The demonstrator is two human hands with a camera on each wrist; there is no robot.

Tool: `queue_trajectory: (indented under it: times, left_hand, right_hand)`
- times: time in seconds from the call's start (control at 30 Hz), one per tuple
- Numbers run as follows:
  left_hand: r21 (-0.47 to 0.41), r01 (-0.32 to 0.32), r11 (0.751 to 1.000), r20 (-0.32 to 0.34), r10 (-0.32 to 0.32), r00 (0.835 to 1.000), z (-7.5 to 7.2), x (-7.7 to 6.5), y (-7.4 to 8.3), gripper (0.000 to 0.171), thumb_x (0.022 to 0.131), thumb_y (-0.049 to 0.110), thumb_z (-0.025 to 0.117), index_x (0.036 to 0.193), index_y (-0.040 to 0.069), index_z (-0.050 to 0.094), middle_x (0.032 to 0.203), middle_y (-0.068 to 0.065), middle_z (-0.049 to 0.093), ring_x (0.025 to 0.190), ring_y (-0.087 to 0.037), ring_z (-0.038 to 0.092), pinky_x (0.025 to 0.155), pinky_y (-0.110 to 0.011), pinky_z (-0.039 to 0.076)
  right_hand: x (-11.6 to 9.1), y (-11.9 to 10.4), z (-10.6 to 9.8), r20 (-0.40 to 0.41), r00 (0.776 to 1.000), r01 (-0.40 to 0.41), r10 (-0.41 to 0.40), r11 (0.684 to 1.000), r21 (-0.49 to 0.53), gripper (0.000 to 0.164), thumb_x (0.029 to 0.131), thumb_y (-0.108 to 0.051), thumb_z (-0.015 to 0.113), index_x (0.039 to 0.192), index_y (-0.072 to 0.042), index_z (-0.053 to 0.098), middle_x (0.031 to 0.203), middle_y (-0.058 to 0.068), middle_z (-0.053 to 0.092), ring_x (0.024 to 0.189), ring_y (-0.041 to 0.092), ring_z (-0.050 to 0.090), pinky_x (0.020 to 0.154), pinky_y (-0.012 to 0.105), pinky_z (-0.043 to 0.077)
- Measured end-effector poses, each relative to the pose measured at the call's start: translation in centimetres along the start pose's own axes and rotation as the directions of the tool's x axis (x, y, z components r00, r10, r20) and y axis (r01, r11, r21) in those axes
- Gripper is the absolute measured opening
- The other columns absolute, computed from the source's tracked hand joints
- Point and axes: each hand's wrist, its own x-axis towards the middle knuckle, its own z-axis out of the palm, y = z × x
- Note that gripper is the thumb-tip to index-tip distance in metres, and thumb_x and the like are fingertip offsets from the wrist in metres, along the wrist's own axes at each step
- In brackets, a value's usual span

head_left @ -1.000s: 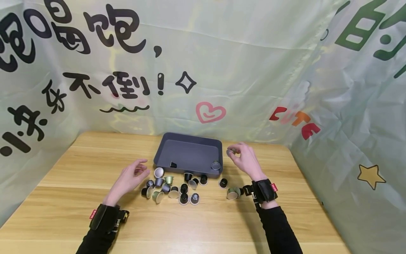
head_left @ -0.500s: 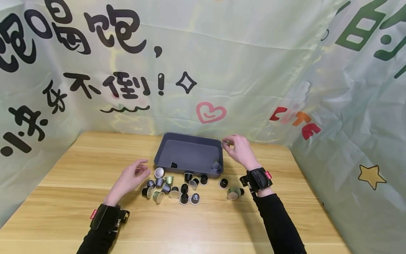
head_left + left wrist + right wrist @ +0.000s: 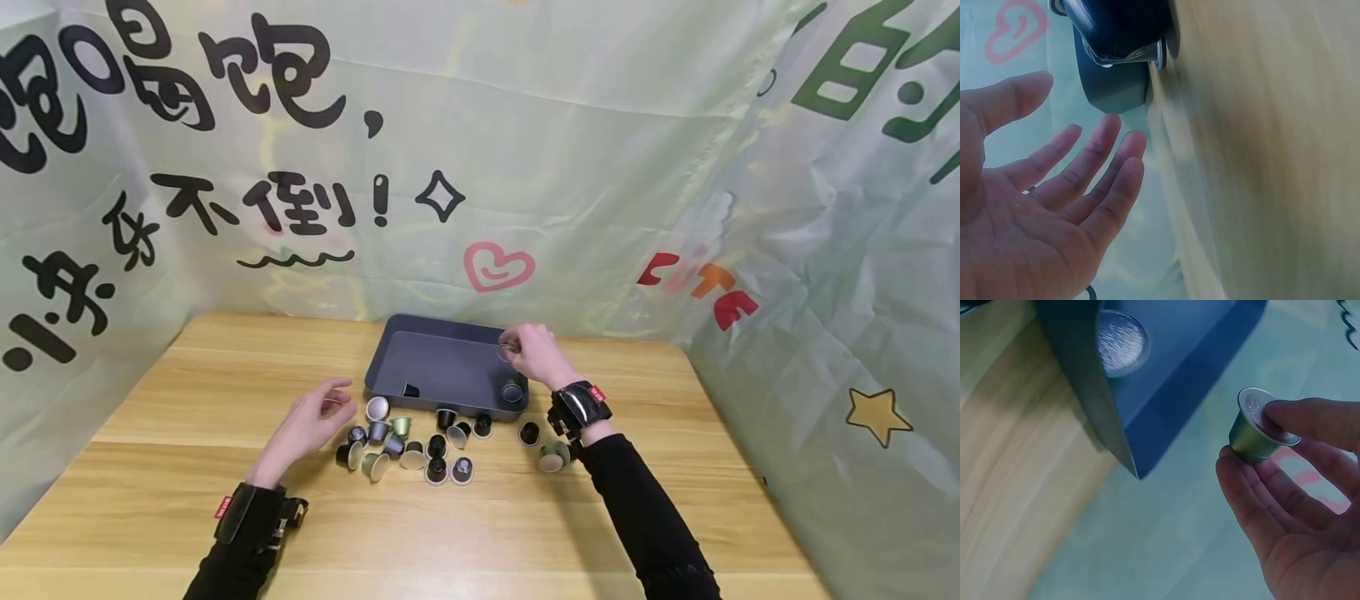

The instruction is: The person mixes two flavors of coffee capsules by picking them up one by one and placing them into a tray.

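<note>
My right hand (image 3: 537, 354) pinches a green coffee capsule (image 3: 1254, 431) with a silver foil lid, thumb on the foil and fingers under its base. It hangs over the right end of a dark grey tray (image 3: 450, 354). Inside that tray, one capsule (image 3: 512, 391) sits at the near right corner and a black capsule (image 3: 410, 389) lies near the front wall. My left hand (image 3: 311, 421) hovers left of the capsule pile, fingers relaxed and holding nothing. In the left wrist view its palm (image 3: 1029, 231) shows bare, with a dark capsule (image 3: 1119, 25) beyond the fingertips.
Several loose capsules, purple, green and black, lie in front of the tray, among them a green one (image 3: 374, 466) and a silver-topped one (image 3: 461, 470). Right of them stand a black capsule (image 3: 528, 433) and a green one (image 3: 551, 458). A printed cloth (image 3: 585, 167) hangs behind the wooden table (image 3: 420, 542).
My right hand has moved left with the green capsule, from beside the tray to above its right end. The left hand has stayed in place.
</note>
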Motion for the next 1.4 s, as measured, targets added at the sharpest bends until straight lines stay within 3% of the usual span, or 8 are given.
queue_trajectory:
  times: [0.13, 0.33, 0.63, 0.87, 1.1, 1.4]
  left_hand:
    - [-0.009, 0.005, 1.000, 0.008, -0.005, 1.000, 0.0, 0.0, 0.1, 0.051, 0.099, 0.017, 0.063, 0.141, -0.007, 0.046, 0.124, -0.030, 0.065, 0.112, -0.042, 0.065, 0.100, -0.056, 0.054]
    - [-0.012, 0.006, 1.000, 0.013, -0.006, 1.000, 0.0, -0.1, 0.1, 0.051, 0.099, 0.017, 0.062, 0.141, -0.008, 0.046, 0.124, -0.031, 0.064, 0.112, -0.042, 0.064, 0.100, -0.056, 0.054]
    - [-0.013, 0.002, 1.000, 0.013, -0.001, 1.000, 0.1, -0.1, 0.1, 0.051, 0.099, 0.016, 0.063, 0.140, -0.008, 0.047, 0.123, -0.030, 0.065, 0.112, -0.043, 0.064, 0.100, -0.056, 0.053]
    - [-0.024, -0.003, 1.000, 0.017, 0.003, 1.000, 0.0, 0.0, 0.2, 0.051, 0.099, 0.016, 0.063, 0.141, -0.008, 0.046, 0.123, -0.030, 0.065, 0.112, -0.043, 0.064, 0.101, -0.056, 0.053]
    - [-0.018, -0.012, 1.000, 0.013, 0.013, 1.000, 0.1, 0.0, 0.0, 0.051, 0.098, 0.015, 0.063, 0.140, -0.009, 0.047, 0.123, -0.031, 0.065, 0.112, -0.044, 0.064, 0.102, -0.057, 0.052]
    - [-0.019, -0.019, 1.000, 0.009, 0.019, 1.000, 0.1, 0.0, 0.0, 0.050, 0.098, 0.015, 0.063, 0.139, -0.009, 0.047, 0.122, -0.031, 0.065, 0.111, -0.044, 0.065, 0.101, -0.057, 0.053]
  right_hand:
    - [0.6, -0.4, 1.0, 0.038, 0.999, -0.007, 0.008, 0.999, -0.032, 0.022, 0.088, -0.005, 0.067, 0.108, -0.004, 0.076, 0.102, 0.011, 0.076, 0.085, 0.022, 0.066, 0.076, 0.037, 0.057]
    - [1.5, -0.9, 2.3, 0.119, 0.992, -0.023, 0.032, 0.997, -0.078, 0.022, 0.087, -0.004, 0.066, 0.107, -0.006, 0.076, 0.105, 0.011, 0.075, 0.096, 0.027, 0.069, 0.088, 0.044, 0.057]
    - [2.1, -0.9, 4.1, 0.224, 0.972, -0.040, 0.066, 0.992, -0.120, 0.024, 0.089, 0.002, 0.061, 0.104, -0.008, 0.076, 0.102, 0.009, 0.074, 0.087, 0.022, 0.065, 0.078, 0.034, 0.055]
    - [2.1, -0.9, 4.6, 0.251, 0.961, -0.085, 0.116, 0.988, -0.129, 0.022, 0.091, 0.001, 0.063, 0.107, -0.007, 0.075, 0.109, 0.012, 0.074, 0.096, 0.027, 0.068, 0.085, 0.039, 0.057]
    - [2.1, -0.6, 5.2, 0.263, 0.956, -0.088, 0.128, 0.984, -0.158, 0.014, 0.090, -0.001, 0.068, 0.100, -0.008, 0.075, 0.103, 0.010, 0.073, 0.090, 0.026, 0.066, 0.082, 0.039, 0.057]
    - [1.9, -0.6, 5.0, 0.272, 0.955, -0.079, 0.115, 0.987, -0.140, 0.023, 0.090, -0.004, 0.068, 0.112, -0.008, 0.075, 0.115, 0.012, 0.074, 0.105, 0.030, 0.069, 0.093, 0.042, 0.057]
